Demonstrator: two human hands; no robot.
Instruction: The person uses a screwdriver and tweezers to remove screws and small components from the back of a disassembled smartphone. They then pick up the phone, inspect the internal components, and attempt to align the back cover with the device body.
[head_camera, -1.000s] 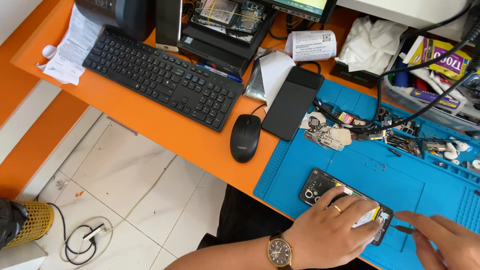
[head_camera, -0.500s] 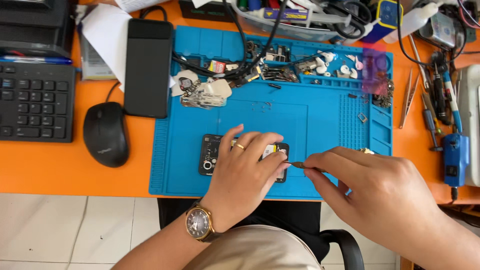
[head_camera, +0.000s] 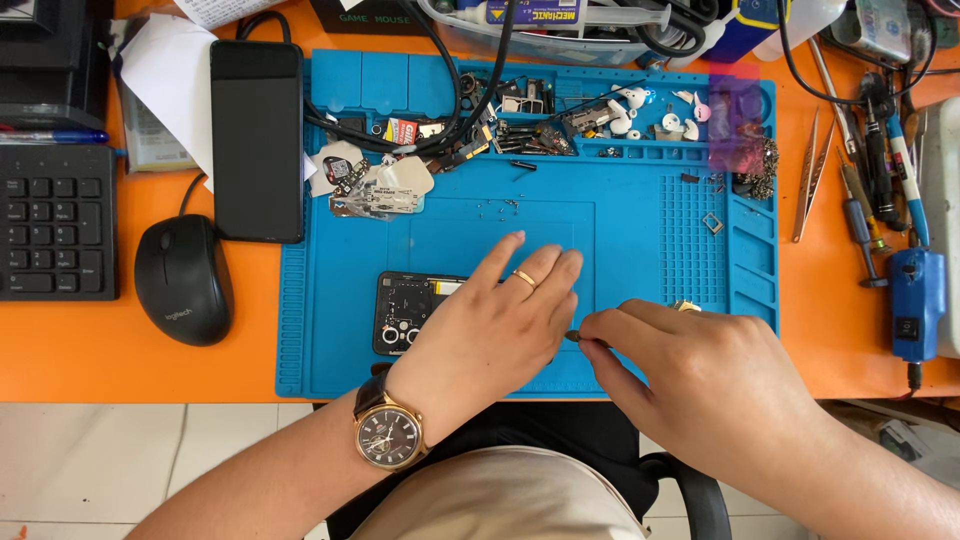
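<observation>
left hand (head_camera: 500, 320) lies flat, fingers together, covering the opened phone (head_camera: 405, 310) on the blue ribbed mat (head_camera: 640, 240). right hand (head_camera: 700, 370) pinches a thin tool (head_camera: 573, 337). glossy black mouse (head_camera: 183, 280) sits left.

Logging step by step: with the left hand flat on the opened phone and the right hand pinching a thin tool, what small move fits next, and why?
Probably bring the tool tip down onto the phone's open back by the left hand's fingertips. The left hand lies flat on the phone, pinning it to the blue mat, and the right hand pinches the tool right beside it, pointing at the phone. What the tip would meet is hidden.
</observation>
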